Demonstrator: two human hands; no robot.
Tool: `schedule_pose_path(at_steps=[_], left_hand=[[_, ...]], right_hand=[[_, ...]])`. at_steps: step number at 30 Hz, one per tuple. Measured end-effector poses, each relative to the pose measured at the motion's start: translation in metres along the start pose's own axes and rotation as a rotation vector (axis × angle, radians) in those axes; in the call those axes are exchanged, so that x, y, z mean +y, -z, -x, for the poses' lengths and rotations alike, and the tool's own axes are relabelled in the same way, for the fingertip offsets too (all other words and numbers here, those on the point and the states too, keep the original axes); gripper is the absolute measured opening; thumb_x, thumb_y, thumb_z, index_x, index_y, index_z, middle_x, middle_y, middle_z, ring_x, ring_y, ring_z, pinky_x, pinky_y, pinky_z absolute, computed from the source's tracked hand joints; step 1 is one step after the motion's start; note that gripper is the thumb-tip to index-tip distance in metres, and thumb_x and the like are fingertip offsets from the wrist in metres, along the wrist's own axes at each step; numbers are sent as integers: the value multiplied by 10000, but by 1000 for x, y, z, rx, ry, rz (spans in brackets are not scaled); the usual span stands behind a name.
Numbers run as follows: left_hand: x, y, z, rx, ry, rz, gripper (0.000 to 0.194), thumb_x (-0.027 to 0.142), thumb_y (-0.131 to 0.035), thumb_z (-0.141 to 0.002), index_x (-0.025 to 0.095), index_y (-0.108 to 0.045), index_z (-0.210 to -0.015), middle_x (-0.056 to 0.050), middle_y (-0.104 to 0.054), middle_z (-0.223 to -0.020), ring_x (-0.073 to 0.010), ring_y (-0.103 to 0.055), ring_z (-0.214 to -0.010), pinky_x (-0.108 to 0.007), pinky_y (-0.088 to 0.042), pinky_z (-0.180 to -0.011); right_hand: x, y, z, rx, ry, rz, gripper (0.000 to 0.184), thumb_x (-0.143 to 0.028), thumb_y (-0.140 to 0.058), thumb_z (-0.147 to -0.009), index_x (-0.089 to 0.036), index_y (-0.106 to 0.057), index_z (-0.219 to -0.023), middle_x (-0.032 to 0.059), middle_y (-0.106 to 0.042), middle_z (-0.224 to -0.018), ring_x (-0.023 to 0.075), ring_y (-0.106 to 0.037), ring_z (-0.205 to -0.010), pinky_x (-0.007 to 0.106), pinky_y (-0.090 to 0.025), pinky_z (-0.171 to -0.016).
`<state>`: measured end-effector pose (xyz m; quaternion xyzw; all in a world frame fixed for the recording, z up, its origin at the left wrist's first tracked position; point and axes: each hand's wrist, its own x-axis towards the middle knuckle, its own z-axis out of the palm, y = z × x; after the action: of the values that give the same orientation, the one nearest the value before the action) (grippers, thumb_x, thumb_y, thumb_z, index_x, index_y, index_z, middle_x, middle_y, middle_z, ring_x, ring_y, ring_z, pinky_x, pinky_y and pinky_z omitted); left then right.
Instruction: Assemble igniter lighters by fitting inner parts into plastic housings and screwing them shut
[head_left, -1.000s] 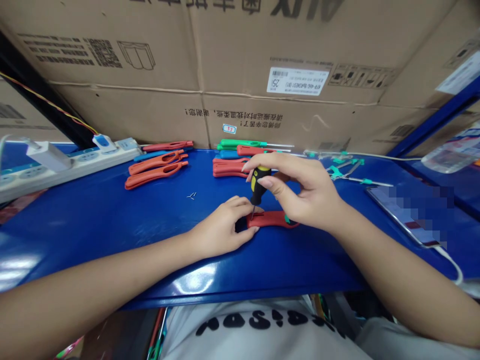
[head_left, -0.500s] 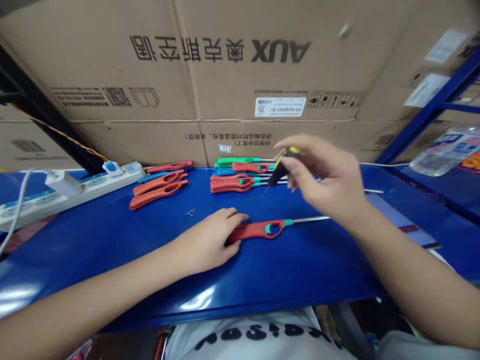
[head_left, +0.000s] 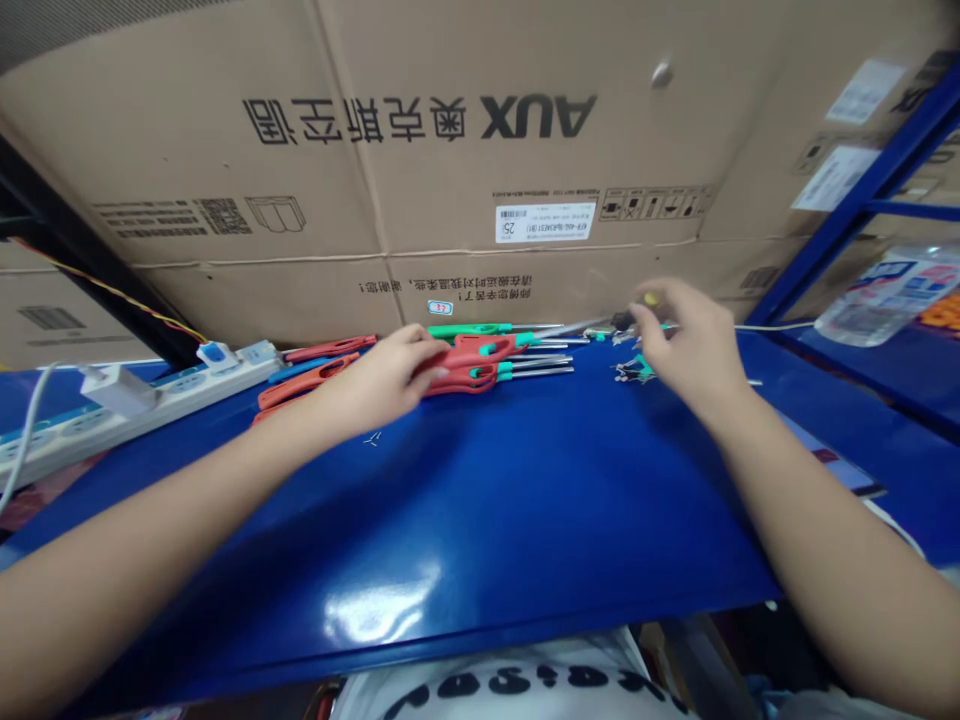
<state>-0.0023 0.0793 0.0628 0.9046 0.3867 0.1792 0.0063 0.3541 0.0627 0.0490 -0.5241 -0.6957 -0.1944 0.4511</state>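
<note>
My left hand (head_left: pixel 390 382) is closed around the handle end of a red gas lighter (head_left: pixel 487 350) with a teal trigger and a long metal tube. It hovers over or rests among several other red lighters (head_left: pixel 469 380) at the back of the table; contact is hard to tell. A green lighter (head_left: pixel 466 330) lies behind them. My right hand (head_left: pixel 694 345) grips a small black and yellow screwdriver (head_left: pixel 624 320), blurred, its shaft pointing left. Below this hand lie small teal and metal parts (head_left: pixel 637 370), partly hidden. Several tiny screws (head_left: pixel 373 438) lie left of the middle.
Orange and red handle shells (head_left: pixel 307 382) lie at the left, beside a white power strip (head_left: pixel 180 390) with plugs. A large cardboard box (head_left: pixel 450 180) stands behind the blue table (head_left: pixel 525 510). On the right are a flat panel (head_left: pixel 832 455) and a clear plastic bottle (head_left: pixel 885 300).
My left hand has carried the red lighter from the middle of the table back to the other lighters. My right hand has moved right with the screwdriver, away from the lighter.
</note>
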Motion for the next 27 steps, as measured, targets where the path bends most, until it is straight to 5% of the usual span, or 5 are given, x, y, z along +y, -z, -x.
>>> schedule_pose_path(at_steps=[10, 18, 27], left_hand=[[-65, -18, -67, -16, 73, -104, 350, 307, -461, -954, 108, -664, -1158, -147, -598, -1069, -266, -603, -1009, -390, -490, -931], [-75, -34, -71, 37, 53, -50, 351, 270, -507, -950, 146, -630, -1254, -134, -626, -1205, -245, -619, -1087, -362, -482, -984], [-83, -45, -73, 127, 91, -63, 368, 274, -470, -965, 127, -681, -1229, -149, -655, -1157, -259, -629, -1054, -393, -499, -960]], right_hand=[[-4, -11, 9, -302, 37, -8, 123, -217, -490, -925, -216, -580, -1008, 122, -670, -1037, 273, -649, -997, 435, -518, -916], [-2, -15, 15, -497, -42, 23, 142, -143, -536, -797, -179, -613, -912, 110, -571, -969, 246, -612, -924, 380, -501, -905], [-3, -17, 18, -722, -211, 83, 297, -176, -578, -800, -155, -610, -1095, 144, -566, -1102, 259, -613, -983, 388, -488, -945]])
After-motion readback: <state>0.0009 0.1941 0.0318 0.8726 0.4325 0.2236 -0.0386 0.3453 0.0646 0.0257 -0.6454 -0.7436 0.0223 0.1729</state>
